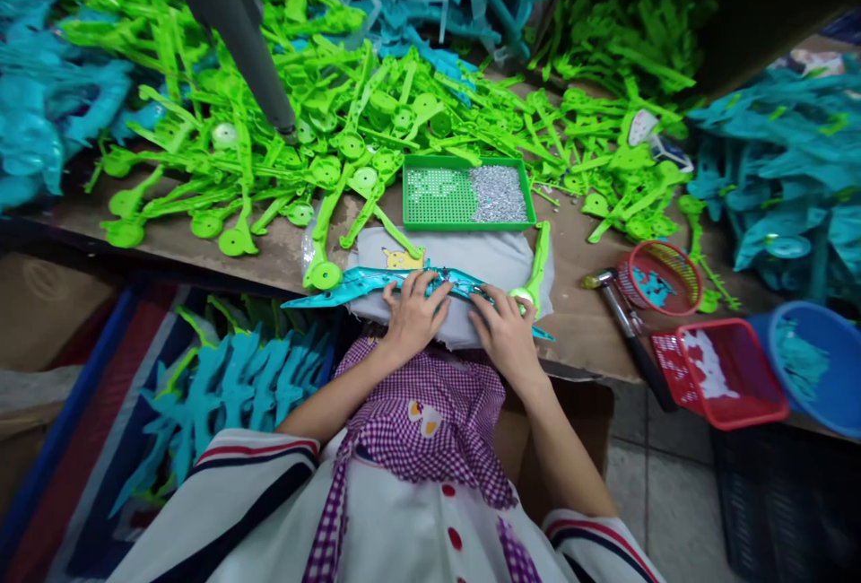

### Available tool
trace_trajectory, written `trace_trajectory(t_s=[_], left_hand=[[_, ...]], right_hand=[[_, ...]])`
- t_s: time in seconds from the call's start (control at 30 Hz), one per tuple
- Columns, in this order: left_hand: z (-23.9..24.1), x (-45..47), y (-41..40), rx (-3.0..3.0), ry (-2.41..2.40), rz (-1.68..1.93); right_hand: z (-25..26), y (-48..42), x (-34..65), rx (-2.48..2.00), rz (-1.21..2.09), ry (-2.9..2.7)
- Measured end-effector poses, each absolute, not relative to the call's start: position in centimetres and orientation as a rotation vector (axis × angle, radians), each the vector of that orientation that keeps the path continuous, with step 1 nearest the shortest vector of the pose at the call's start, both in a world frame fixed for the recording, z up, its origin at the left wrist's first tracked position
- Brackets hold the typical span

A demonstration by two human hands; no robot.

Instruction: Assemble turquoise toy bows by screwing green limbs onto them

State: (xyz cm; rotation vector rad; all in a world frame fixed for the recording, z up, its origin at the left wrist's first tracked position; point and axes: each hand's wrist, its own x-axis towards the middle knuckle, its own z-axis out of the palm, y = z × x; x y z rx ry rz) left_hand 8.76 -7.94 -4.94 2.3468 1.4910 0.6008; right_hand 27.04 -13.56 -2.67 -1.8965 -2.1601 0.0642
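Note:
A shiny teal plastic toy sword piece [356, 285] lies across a grey cloth pad [464, 260] at the near table edge. My left hand [412, 316] rests on its middle with fingers spread on the teal surface. My right hand [506, 332] presses on the piece's right part, fingertips beside a green plastic handle part [538, 267] that lies upright along the pad's right side. Whether either hand pinches anything small is hidden by the fingers.
A green tray [464, 215] with silver bits sits behind the pad. Heaps of green parts [323, 126] and teal parts [787, 179] cover the table. A hammer [625, 318], red baskets [726, 372], a blue bowl [817, 368] stand right. Teal pieces [229, 386] fill a bin at lower left.

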Motion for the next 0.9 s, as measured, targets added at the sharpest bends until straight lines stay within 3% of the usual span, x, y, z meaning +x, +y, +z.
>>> trace_trajectory(t_s=[0.37, 0.9], left_hand=[[-5.0, 8.9, -8.1, 2.395, 1.526, 0.586], [-5.4, 9.0, -8.2, 2.403, 1.556, 0.627]], right_hand=[[-2.8, -8.4, 27.3, -1.820, 0.204, -2.139], [-3.2, -10.2, 27.4, -1.825, 0.140, -1.951]])
